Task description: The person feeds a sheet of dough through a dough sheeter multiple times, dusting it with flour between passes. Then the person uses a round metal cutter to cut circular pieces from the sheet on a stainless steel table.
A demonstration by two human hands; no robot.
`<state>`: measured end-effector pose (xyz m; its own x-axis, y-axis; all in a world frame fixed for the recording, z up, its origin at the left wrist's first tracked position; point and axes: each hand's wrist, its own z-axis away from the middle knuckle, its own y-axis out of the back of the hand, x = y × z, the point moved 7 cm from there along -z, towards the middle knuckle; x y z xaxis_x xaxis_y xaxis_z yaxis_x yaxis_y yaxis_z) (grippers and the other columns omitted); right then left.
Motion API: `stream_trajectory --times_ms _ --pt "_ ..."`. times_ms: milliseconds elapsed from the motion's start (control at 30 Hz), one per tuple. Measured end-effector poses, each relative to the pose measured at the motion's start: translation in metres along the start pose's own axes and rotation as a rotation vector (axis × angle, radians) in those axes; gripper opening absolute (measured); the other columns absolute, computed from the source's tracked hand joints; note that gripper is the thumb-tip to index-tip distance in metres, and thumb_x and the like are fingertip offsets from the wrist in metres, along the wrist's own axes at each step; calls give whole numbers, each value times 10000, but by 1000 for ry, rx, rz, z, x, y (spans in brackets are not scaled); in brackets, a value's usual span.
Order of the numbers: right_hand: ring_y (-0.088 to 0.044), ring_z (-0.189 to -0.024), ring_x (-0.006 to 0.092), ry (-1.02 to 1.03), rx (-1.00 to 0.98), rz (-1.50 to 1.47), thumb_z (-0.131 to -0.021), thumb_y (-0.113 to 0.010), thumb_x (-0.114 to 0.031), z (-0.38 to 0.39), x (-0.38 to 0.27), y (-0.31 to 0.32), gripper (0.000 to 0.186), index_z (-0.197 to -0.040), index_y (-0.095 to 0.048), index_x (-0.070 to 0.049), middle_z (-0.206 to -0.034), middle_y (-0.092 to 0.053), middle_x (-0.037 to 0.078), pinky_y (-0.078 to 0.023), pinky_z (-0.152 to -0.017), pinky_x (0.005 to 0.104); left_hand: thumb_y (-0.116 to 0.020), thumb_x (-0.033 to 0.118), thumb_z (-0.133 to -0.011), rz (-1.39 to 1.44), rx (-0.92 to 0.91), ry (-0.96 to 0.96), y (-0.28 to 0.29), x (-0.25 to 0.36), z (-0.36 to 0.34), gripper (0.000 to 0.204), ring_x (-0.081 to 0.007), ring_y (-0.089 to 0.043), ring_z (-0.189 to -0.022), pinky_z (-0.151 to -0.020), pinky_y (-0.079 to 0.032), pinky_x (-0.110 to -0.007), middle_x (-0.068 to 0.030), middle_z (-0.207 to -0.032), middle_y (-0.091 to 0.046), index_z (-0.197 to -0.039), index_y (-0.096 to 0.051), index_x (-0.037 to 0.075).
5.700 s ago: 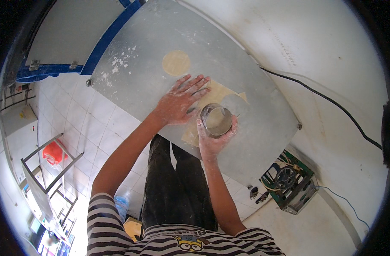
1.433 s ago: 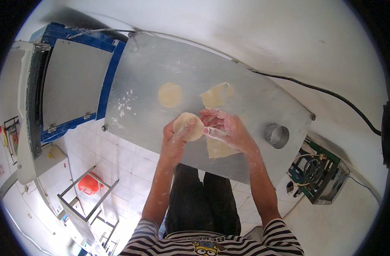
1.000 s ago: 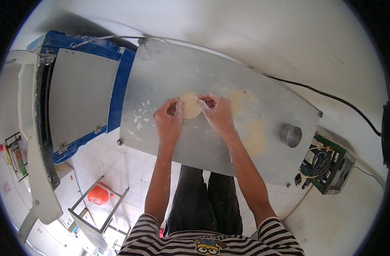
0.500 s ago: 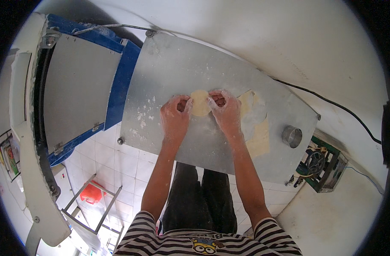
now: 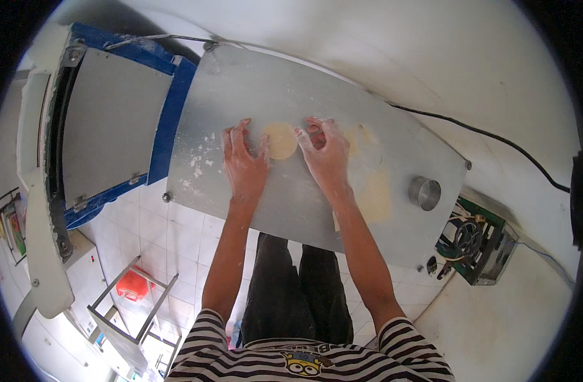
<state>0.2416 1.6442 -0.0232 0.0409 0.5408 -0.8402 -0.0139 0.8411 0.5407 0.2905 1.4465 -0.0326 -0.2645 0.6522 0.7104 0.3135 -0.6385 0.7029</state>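
A thin round dough wrapper (image 5: 280, 141) lies on the metal tabletop between my two hands. My left hand (image 5: 245, 159) is at its left edge, with the fingers spread apart and the thumb beside the dough. On the other side, my right hand (image 5: 325, 153) has its fingers curled and parted from the thumb, whose tip is at the wrapper's right edge. Both hands are dusted with flour. To the right of my right hand lies a pale, irregular dough sheet (image 5: 374, 197), partly hidden by that forearm. Farther right stands a round metal cutter (image 5: 425, 193).
The metal table (image 5: 253, 83) has white flour patches at its left. A blue-framed machine (image 5: 170, 121) adjoins it on the left. A black cable (image 5: 476, 130) runs along the wall at right, above a green-framed device (image 5: 482, 242). A metal stool frame (image 5: 156, 312) stands at lower left.
My left hand's fingers have opened from a pinch and spread. The right hand's fingers have loosened. The dough wrapper and both hands are slightly farther left; the whole view has also shifted a little.
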Motion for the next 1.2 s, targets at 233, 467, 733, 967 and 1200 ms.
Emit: stream_trajectory --times_ms 233,467,733,967,1200 --pt "-648 -1042 194 75 421 125 -908 -827 -150 63 21 159 349 -1218 -707 -45 -1163 -674 72 -503 -810 309 -753 144 -943 -214 -162 -372 -8 50 59 314 -380 -496 -1414 -1120 -413 -539 -118 -1499 -559 -1252 -707 111" --pt "-472 -1397 369 -59 385 661 -780 -944 -255 103 105 241 997 -1582 -378 -83 -1524 -469 203 -395 -1166 506 -727 84 -941 49 -378 -474 -57 80 128 306 -370 -511 -1439 -1134 -406 -576 -83 -1490 -599 -1245 -711 116" --pt "-468 -1402 391 -71 444 291 -725 -963 -212 104 142 231 1010 -1553 -410 -45 -1503 -477 210 -405 -1173 493 -656 238 -999 -176 -659 -709 -127 137 156 543 -341 -266 -1594 -1237 -264 -608 -56 -1706 -361 -1523 -540 161" --pt "-496 -1374 373 -160 298 -118 -716 -962 -122 144 111 174 1004 -1532 -388 -9 -1506 -496 186 -399 -1179 492 -611 272 -1029 -262 -654 -739 -138 141 148 595 -348 -195 -1622 -1279 -116 -621 -54 -1747 -293 -1590 -467 137" --pt "-480 -1392 405 -44 224 128 -739 -957 -143 158 95 128 978 -1526 -391 -9 -1523 -501 203 -401 -1157 538 -610 131 -985 -129 -526 -533 -82 119 124 491 -363 -338 -1559 -1232 -229 -586 -102 -1653 -446 -1475 -586 116"
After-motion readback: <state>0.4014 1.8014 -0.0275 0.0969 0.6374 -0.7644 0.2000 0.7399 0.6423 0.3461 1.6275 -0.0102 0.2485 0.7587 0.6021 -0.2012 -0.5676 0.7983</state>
